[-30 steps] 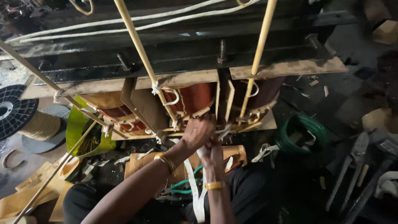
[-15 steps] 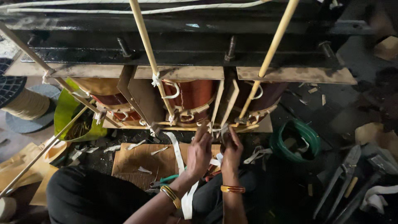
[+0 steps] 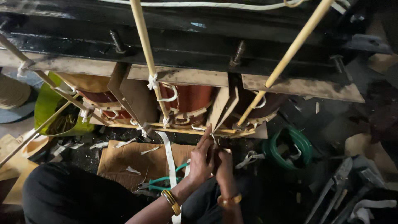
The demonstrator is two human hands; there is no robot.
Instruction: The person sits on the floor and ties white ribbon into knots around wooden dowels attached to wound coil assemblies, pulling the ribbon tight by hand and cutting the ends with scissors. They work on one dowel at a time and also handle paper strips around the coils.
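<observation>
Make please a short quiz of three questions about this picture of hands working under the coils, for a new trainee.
1. True or false: both hands are raised to the lower edge of the wooden frame.
2. What hangs down past the left hand? A) white tape B) red chain C) blue hose
3. What colour are the handles of the pliers on the cardboard?

Key
1. True
2. A
3. Green; they lie below the left wrist.

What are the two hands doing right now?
Left hand: fingers pinched on the white tape.
Right hand: curled beside it; its grip cannot be told.
</observation>
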